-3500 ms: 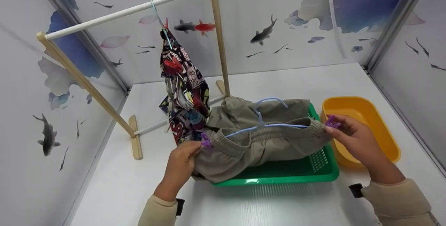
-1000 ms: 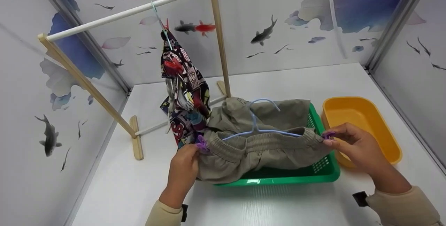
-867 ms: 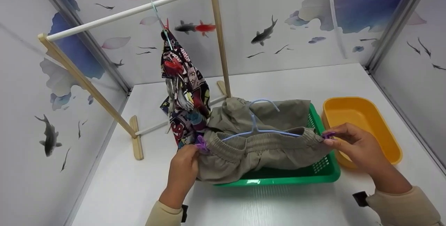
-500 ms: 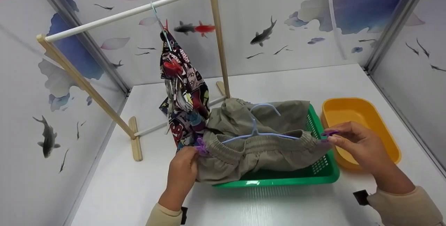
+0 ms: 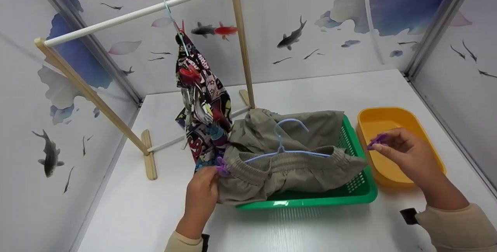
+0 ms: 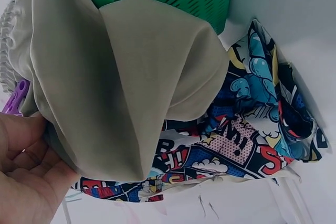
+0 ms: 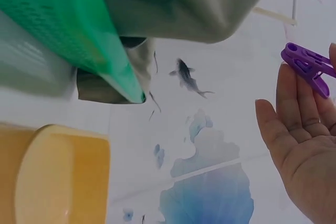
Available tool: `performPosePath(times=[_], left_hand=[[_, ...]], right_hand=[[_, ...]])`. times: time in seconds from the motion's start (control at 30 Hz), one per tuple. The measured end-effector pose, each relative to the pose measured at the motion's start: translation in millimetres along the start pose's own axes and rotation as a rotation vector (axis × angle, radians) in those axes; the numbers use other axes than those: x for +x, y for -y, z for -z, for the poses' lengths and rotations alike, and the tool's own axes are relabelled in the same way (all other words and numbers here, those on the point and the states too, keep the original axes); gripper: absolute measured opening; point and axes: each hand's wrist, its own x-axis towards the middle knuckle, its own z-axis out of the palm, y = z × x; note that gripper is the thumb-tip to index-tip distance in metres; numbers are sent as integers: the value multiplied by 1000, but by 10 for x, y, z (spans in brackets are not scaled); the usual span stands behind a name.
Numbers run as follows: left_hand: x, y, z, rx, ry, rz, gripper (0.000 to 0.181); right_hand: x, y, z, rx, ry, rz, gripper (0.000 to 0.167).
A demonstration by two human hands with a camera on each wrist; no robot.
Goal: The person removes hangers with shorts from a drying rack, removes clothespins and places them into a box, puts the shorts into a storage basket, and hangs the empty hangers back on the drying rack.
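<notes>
Khaki elastic-waist pants (image 5: 306,174) lie over the green basket (image 5: 306,203), a blue hanger (image 5: 280,149) inside their waistband. At the waistband's left end sits a purple clothespin (image 5: 222,166). My left hand (image 5: 201,192) pinches the pants' fabric beside it; the left wrist view shows thumb and fingers on the cloth (image 6: 89,77). My right hand (image 5: 407,157) pinches another purple clothespin (image 5: 376,141) near the yellow bin, apart from the waistband's right end. In the right wrist view that clothespin (image 7: 307,66) is between fingertips and thumb, with no cloth in it.
A rack with a white bar (image 5: 136,15) and wooden legs stands at the back left. A comic-print garment (image 5: 204,100) hangs from it on a pale green hanger with red clothespins. To the basket's right stands a yellow bin (image 5: 396,116). Printed walls enclose the white table (image 5: 155,221).
The right clothespin, earlier on the waistband's right end, is off it; my right hand has moved right with it. The hanger has shifted left and lower. My left hand stays nearly in place.
</notes>
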Motion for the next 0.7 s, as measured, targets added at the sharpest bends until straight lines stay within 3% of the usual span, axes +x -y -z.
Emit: performPosePath(times=[0.2,0.47,0.7], left_hand=[[-26,-19,14,-5,-9,17,22],[-36,-19,3,-32,-19,28,25],[-37,-18,5,-35,-11,32,26]], right_hand=[[36,-126,89,-67,20,-124,26],[168,-265,233,-204,30,-291,50],[335,-426,314,-307,81,-355,64]])
